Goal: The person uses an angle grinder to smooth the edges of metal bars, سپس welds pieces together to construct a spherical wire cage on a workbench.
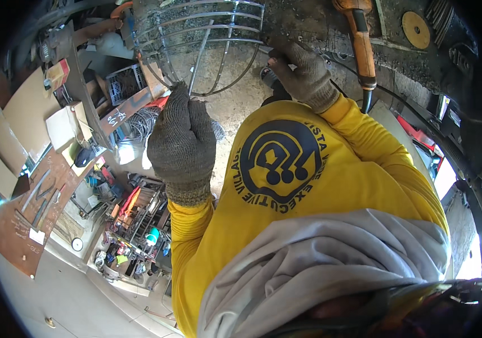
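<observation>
Positioning judged underway: left hand pinches metal rod at wire frame, right hand's grip indeterminable; next move calls for steady alignment.

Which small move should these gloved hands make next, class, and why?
Perhaps the left hand should steady the bright rod against the wire frame: its fingers are at the rod's lower end, and the rod slants across the frame's bars.
</observation>
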Available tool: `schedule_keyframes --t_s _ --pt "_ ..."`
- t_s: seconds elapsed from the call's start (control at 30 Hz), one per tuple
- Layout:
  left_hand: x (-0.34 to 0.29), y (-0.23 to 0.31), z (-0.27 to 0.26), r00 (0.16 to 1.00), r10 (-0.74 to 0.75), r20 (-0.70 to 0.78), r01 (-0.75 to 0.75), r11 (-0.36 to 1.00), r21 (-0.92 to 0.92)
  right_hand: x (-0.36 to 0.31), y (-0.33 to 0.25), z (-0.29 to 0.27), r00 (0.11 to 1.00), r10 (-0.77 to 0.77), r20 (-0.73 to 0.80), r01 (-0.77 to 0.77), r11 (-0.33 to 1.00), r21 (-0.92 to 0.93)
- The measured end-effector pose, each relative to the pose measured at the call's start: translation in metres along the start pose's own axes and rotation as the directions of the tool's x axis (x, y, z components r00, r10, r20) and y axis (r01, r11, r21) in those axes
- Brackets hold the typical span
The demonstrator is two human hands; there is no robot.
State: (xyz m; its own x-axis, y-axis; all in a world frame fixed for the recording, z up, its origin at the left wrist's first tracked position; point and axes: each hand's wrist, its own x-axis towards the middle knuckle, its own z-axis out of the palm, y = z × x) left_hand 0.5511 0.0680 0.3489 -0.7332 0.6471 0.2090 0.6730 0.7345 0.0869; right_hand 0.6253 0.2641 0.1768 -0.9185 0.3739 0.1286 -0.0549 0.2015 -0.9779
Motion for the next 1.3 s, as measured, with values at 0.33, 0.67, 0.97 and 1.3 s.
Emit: schedule_keyframes --t_s 0.33,0.67,0.97,1.3 --pt "-0.001 -0.003 0.005 0.999 -0.011 -0.031 0.011 1.000 0.011 -0.001 0.004 0.003 1.000 0.007 0.000 -0.007 1.000 -0.014" --pt "0.001 -0.003 0.009 0.997 0.028 -0.070 -0.026 0.999 0.028 -0.012 -0.054 -0.022 0.990 0.082 0.117 -0.082 0.997 0.001" --pt "-0.003 0.000 0.000 0.991 -0.064 0.119 0.059 0.997 0.047 -0.105 -0.065 -0.115 0.637 -0.224 -0.738 0.004 0.958 -0.287" --pt "-0.005 0.003 0.014 0.983 -0.093 0.157 0.092 0.996 0.013 -0.151 -0.003 -0.233 0.028 -0.136 -0.990 -0.219 0.966 -0.139"
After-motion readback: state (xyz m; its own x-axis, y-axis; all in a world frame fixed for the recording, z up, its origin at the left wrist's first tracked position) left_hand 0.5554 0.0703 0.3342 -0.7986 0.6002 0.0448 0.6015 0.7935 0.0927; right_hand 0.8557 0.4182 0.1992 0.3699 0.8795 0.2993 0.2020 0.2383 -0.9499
